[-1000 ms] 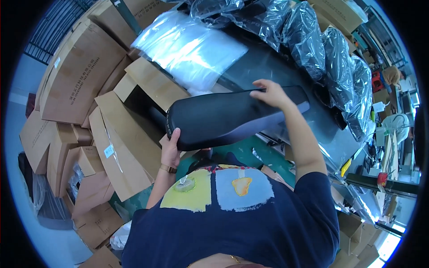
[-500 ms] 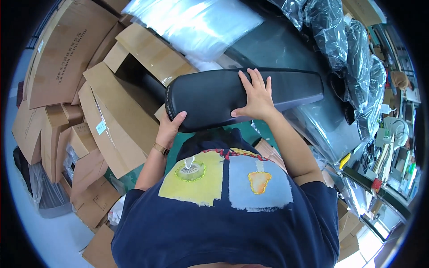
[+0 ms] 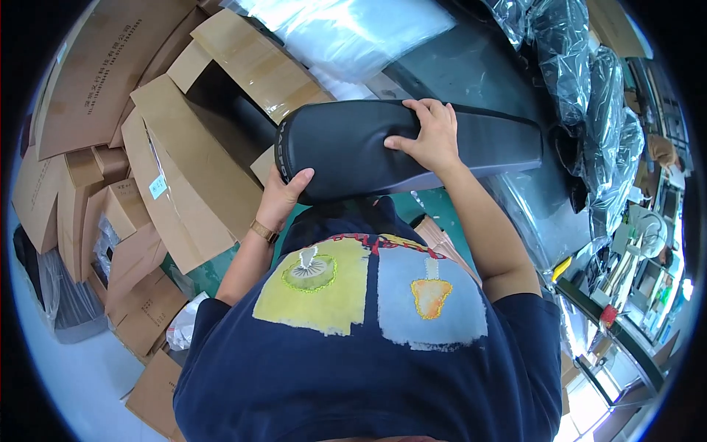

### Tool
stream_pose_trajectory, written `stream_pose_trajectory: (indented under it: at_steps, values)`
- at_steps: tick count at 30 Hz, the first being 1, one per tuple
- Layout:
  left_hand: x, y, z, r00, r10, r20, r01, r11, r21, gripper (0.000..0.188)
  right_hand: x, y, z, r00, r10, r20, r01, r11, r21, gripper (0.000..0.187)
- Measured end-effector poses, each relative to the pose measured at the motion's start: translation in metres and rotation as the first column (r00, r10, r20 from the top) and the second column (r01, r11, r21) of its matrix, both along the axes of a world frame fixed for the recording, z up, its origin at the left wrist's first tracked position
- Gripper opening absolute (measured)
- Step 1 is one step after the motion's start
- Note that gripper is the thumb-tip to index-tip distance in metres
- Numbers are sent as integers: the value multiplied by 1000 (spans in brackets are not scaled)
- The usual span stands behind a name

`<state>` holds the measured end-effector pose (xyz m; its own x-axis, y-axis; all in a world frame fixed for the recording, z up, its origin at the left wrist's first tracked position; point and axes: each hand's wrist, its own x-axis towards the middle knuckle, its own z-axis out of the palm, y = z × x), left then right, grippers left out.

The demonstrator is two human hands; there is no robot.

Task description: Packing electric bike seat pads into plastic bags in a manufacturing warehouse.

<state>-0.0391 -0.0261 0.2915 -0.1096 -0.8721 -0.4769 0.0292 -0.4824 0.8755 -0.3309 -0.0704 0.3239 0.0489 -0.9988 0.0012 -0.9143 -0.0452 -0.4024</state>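
A long black padded motorcycle seat (image 3: 346,144) lies across in front of me, its wide end to the left and its narrow end to the right. My left hand (image 3: 283,195) grips the near corner of the wide end, thumb on top and fingers hidden beneath. On the middle of the seat, my right hand (image 3: 434,136) presses its thumb into the cover, leaving creases. Its fingers bend over the far edge. Pale lettering runs along the wide end's rim.
An opened cardboard box (image 3: 199,155) stands just left of the seat, among several other cartons. Clear plastic sheets (image 3: 361,33) lie on the dark work surface (image 3: 471,70) beyond. Black items wrapped in clear plastic (image 3: 563,66) line the far right. A metal rack (image 3: 611,331) stands at right.
My right hand's spread fingers have drawn together and bent toward the far edge, with the thumb now denting the cover. The seat has turned slightly, showing more lettering. My left hand keeps its grip.
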Motion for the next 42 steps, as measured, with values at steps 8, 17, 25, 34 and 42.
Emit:
stream_pose_trajectory:
  at_steps: [8,17,25,34,42]
  values:
    - [3,-3,7,998,-60,-35,58,997,-44,59,-7,-7,-10,996,8,94,-12,999,44,68]
    - [-1,-3,11,998,-58,-19,59,998,14,64,4,-7,15,995,67,-70,-46,965,260,98]
    - [2,-1,-10,997,-40,73,39,999,18,64,10,-13,3,998,-35,-52,42,990,137,70]
    - [-2,7,8,997,-76,16,76,997,0,65,-5,-14,-6,999,23,42,-28,991,129,65]
    - [0,9,-2,998,-64,16,63,998,29,66,0,23,20,969,155,-194,-110,969,223,116]
